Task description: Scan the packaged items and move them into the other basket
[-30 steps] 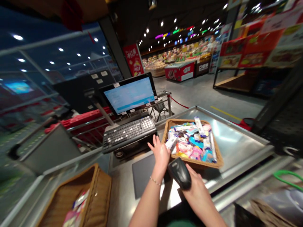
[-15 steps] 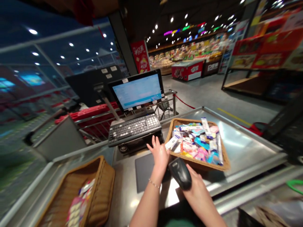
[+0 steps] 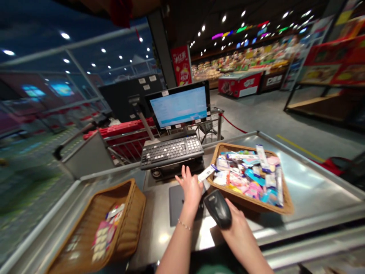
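Note:
Pinched at the right side of my left hand [image 3: 190,188] is a slim white packet [image 3: 207,173] with a barcode on its face; some of my fingers are spread. The packet's far end overlaps the near-left rim of a wicker basket [image 3: 251,203] full of small colourful packaged goods [image 3: 251,177]. My right hand [image 3: 238,224] is wrapped round a black handheld barcode scanner [image 3: 218,209], its head tilted toward the packet. The scanner's handle is mostly hidden. A second wicker basket [image 3: 134,217] on the left holds a few packaged items [image 3: 107,232].
A keyboard [image 3: 172,151] and a lit monitor [image 3: 179,106] stand behind my hands. Under my left hand lies a dark flat pad [image 3: 174,205] on the metal counter [image 3: 154,236]. Beyond are a shopping cart [image 3: 125,148] and a red chest freezer [image 3: 239,84].
My view has turned left, so the counter and baskets sit farther right. Both hands moved with it, and the packet now overlaps less of the full basket. My grips look the same.

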A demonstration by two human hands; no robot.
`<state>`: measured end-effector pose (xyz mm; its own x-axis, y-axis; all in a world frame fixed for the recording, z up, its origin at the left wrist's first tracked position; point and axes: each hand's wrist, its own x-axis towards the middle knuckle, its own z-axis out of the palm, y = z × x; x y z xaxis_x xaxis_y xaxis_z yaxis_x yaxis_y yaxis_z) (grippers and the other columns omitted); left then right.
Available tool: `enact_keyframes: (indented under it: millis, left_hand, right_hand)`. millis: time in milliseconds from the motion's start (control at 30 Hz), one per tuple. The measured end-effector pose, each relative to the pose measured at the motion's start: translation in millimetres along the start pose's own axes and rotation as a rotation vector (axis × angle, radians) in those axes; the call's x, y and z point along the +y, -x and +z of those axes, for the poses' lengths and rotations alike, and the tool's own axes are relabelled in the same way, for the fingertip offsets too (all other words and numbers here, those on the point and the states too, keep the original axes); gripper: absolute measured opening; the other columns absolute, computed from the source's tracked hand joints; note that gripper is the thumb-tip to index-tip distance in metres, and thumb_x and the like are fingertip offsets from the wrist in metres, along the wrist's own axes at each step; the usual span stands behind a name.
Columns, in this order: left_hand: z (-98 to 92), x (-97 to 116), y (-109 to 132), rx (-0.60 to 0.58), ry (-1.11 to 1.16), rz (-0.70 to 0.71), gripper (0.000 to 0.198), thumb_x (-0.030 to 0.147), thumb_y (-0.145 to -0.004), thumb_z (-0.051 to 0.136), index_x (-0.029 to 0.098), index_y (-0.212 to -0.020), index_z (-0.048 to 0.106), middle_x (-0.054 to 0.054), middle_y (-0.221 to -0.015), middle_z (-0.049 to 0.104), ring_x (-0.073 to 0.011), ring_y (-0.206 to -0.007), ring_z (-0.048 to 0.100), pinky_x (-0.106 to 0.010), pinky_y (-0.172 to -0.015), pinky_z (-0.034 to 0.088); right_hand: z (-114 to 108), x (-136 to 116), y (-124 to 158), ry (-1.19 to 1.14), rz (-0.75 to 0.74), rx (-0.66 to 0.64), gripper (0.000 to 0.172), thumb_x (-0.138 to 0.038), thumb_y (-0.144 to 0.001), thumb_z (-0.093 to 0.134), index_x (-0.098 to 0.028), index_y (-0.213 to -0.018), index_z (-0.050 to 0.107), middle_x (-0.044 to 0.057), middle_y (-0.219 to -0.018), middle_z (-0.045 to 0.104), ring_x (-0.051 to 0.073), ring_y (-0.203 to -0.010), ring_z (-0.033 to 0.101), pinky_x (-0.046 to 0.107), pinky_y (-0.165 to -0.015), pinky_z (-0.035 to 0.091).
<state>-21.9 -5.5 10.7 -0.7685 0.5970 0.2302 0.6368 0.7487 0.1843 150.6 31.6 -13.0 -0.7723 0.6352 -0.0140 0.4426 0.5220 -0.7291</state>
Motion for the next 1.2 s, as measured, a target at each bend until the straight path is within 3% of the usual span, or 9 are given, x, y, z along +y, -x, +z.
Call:
enact_keyframes:
  millis: [367,933,1200]
  left_hand:
    - [-9.7,-19,4,0.016,0.003,-0.079,0.016,0.023,-0.076,0.063,0.020,-0.087,0.074,-0.015,-0.146,0.046,-0.0325,-0.144,0.025,-0.069,-0.109,0.019]
    - [-5.6,-41,9,0.042,-0.020,-0.135,0.017,0.025,-0.075,0.064,0.022,-0.088,0.075,-0.015,-0.144,0.047,-0.0338,-0.144,0.024,-0.072,-0.108,0.018]
    - [-6.6,-46,10,0.030,-0.027,-0.165,0.019,0.024,-0.075,0.063,0.022,-0.091,0.074,-0.014,-0.146,0.046,-0.0330,-0.144,0.023,-0.071,-0.109,0.017]
  right_hand:
    - [6,0,-7,-0.086,-0.070,0.059,0.054,-0.012,-0.064,0.053,-0.021,-0.116,0.066,0.010,-0.126,0.065,0.027,-0.129,0.051,0.044,-0.107,0.040]
    - [12,-2,-14,-0.086,-0.102,0.030,0.056,-0.012,-0.065,0.052,-0.020,-0.119,0.064,0.011,-0.125,0.066,0.027,-0.128,0.053,0.043,-0.107,0.041]
    - [8,-16,-14,-0.131,-0.228,0.039,0.046,-0.013,-0.070,0.048,-0.016,-0.112,0.068,0.011,-0.120,0.069,0.026,-0.121,0.059,0.041,-0.108,0.042]
